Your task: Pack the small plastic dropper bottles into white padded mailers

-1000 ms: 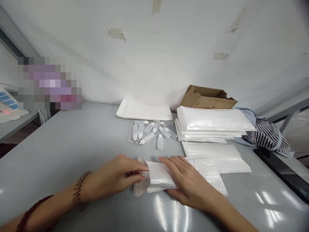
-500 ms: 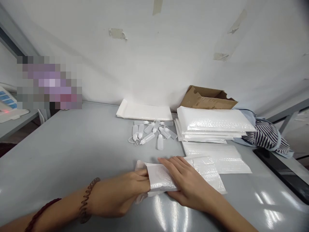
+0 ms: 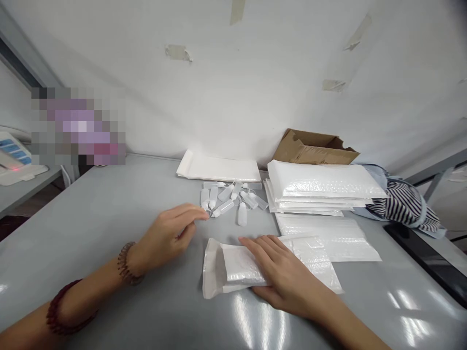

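Note:
My right hand (image 3: 277,272) grips a white bubble mailer (image 3: 245,265) around its sides, fingers on top and thumb below. The mailer's mouth, with its flap, gapes toward the left. My left hand (image 3: 173,233) is beside the pile of small translucent squeeze bottles (image 3: 223,208), fingers stretched out and thumb apart. Its fingertips are close to the caps at the pile's left side; whether they touch one I cannot tell. Several bottles have thin cap loops. What lies inside the mailer is hidden.
Flat white mailers (image 3: 222,167) lie behind the bottles. A stack of bubble mailers (image 3: 324,182) stands right, with a loose mailer (image 3: 328,238) in front. Behind are a cardboard box (image 3: 317,148) and striped cloth (image 3: 412,204). A black phone-like slab (image 3: 426,262) lies far right.
My left hand has come out of the mailer's mouth and moved up and left toward the bottles. The mailer's opening now shows. My right hand keeps its grip in place.

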A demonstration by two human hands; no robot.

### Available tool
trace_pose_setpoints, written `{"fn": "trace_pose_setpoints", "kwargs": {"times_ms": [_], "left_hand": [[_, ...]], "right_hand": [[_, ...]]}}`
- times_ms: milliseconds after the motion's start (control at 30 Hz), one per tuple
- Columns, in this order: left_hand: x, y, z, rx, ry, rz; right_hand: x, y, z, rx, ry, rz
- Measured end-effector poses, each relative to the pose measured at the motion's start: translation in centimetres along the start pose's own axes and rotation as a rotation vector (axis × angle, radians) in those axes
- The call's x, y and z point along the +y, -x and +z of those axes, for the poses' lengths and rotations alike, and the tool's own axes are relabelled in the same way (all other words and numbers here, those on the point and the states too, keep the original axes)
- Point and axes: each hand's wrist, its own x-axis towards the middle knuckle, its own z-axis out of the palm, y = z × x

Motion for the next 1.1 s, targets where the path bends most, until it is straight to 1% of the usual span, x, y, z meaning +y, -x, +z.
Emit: {"fn": "trace_pose_setpoints", "kwargs": {"times_ms": [33, 67, 167, 267, 500, 700, 833, 1000, 1100], "left_hand": [[-0.6, -0.1, 0.1, 0.021, -0.059, 0.004], [-1.2, -0.2, 0.2, 0.012, -0.109, 0.001], [-2.2, -0.5, 0.6, -0.091, -0.241, -0.023], [-2.5, -0.6, 0.9, -0.159, -0.293, -0.053], [-2.9, -0.4, 1.2, -0.149, -0.257, -0.095], [-2.8, -0.4, 1.2, -0.200, -0.268, -0.153], [-2.6, -0.5, 1.1, -0.206, -0.246, -0.182], [-2.6, -0.4, 0.3, -0.170, -0.254, -0.175], [-3.1, -0.2, -0.7, -0.202, -0.284, -0.194]], "right_hand": [[0.0, 0.0, 0.0, -0.001, 0.002, 0.001], [-0.1, 0.0, 0.0, -0.001, 0.003, -0.001], [-0.1, 0.1, -0.1, 0.001, 0.008, 0.001], [-0.2, 0.1, -0.1, 0.000, 0.018, -0.001], [-0.1, 0.1, -0.1, 0.012, 0.016, -0.009], [-0.1, 0.0, -0.1, -0.011, 0.007, 0.005], [-0.1, 0.1, -0.1, 0.007, 0.011, -0.009], [-0.1, 0.0, -0.2, -0.004, 0.007, 0.001], [0.0, 0.0, -0.2, -0.021, 0.003, 0.005]]}}
